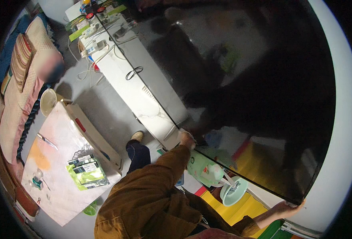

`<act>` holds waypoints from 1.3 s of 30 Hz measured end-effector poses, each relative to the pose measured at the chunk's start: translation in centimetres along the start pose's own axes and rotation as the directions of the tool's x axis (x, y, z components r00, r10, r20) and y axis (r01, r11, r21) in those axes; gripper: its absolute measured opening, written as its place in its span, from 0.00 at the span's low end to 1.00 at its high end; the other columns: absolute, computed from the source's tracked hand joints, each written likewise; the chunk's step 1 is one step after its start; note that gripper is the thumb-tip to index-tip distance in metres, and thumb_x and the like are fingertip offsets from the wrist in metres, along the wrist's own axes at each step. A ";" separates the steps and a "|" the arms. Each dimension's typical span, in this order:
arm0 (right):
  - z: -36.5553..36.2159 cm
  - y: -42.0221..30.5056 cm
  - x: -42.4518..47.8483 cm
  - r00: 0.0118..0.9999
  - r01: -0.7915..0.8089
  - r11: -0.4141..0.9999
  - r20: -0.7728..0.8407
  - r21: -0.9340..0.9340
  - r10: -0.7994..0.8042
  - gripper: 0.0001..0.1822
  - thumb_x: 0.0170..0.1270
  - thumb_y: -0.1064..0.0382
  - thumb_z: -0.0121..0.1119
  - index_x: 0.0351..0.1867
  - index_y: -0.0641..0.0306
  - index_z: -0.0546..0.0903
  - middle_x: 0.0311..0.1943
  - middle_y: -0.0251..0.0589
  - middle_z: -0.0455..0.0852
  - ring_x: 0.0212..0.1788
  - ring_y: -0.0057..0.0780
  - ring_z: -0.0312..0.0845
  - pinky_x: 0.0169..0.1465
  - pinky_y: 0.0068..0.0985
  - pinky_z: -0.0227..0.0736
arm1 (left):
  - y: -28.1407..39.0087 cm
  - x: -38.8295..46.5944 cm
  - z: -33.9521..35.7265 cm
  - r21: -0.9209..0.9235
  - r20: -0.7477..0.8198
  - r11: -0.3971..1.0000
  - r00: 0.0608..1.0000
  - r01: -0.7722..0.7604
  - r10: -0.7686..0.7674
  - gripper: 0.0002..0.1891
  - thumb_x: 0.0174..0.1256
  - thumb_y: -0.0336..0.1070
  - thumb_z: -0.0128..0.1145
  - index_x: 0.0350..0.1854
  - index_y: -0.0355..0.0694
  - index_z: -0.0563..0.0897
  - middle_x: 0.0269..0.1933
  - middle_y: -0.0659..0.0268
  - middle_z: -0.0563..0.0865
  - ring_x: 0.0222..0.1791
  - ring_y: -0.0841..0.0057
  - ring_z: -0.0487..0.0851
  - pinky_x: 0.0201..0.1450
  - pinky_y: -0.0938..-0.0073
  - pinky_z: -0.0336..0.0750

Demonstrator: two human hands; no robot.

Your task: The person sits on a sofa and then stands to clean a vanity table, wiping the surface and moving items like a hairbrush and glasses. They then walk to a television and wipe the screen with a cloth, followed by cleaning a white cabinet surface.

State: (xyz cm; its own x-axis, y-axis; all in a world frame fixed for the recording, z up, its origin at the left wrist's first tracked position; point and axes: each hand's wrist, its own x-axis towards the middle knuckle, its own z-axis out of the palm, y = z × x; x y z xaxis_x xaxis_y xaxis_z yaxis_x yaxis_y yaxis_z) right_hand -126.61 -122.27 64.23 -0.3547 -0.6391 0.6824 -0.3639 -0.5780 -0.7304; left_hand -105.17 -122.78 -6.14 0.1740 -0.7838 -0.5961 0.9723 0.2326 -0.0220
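A large, glossy dark flat screen (262,89), which looks like a television, fills the right side. Its thin black edge runs diagonally, and the panel reflects the room. My left hand (188,140) is at this edge, with a whitish cloth or tissue (182,131) at its fingers pressed to the frame. Lower right, my right hand (289,209) grips the screen's bottom corner; something pale, perhaps cloth, shows there between hand and frame. My brown jacket sleeve (170,170) crosses below the screen.
Below the screen stands a white marble-patterned cabinet (128,86) with cables and a power strip (96,46). A pale green basin (234,191) sits near yellow flooring (238,209). Left, a table (53,191) bears a knife (46,141) and packets (87,173). A sofa (20,119) lies beyond.
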 end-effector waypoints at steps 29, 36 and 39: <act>4.3 -1.2 -1.8 0.990 -0.072 0.996 -0.121 0.044 0.077 0.17 0.71 0.57 0.52 0.46 0.69 0.85 0.41 0.38 0.84 0.43 0.30 0.81 0.51 0.27 0.76 | 37.8 -20.8 37.0 0.711 0.380 -0.333 -0.061 -0.620 0.923 0.36 0.85 0.48 0.39 0.82 0.27 0.48 0.84 0.46 0.49 0.84 0.54 0.48 0.85 0.58 0.40; 4.3 -1.1 -2.3 0.998 0.016 1.000 -0.057 0.022 -0.014 0.18 0.73 0.56 0.50 0.46 0.69 0.84 0.43 0.38 0.83 0.46 0.29 0.79 0.54 0.27 0.74 | 27.6 -27.1 43.1 0.315 0.688 -0.581 -0.242 -0.750 0.685 0.33 0.70 0.34 0.49 0.76 0.35 0.56 0.78 0.46 0.60 0.80 0.49 0.54 0.82 0.53 0.42; 4.2 -1.2 -2.2 1.000 0.014 0.999 -0.016 0.029 -0.014 0.18 0.75 0.56 0.49 0.46 0.69 0.83 0.42 0.37 0.82 0.46 0.29 0.78 0.55 0.27 0.73 | 23.1 -31.3 44.5 0.001 0.896 -0.859 -0.381 -0.512 0.228 0.22 0.59 0.42 0.60 0.56 0.48 0.74 0.67 0.58 0.72 0.69 0.47 0.66 0.72 0.44 0.56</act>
State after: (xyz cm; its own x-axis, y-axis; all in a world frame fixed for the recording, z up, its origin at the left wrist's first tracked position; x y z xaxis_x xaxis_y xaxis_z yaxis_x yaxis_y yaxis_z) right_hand -121.74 -122.32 63.44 -0.3635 -0.6229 0.6928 -0.3442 -0.6013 -0.7211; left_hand -81.27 -118.47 47.72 0.2954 -0.1642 0.9412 -0.9241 0.2009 0.3251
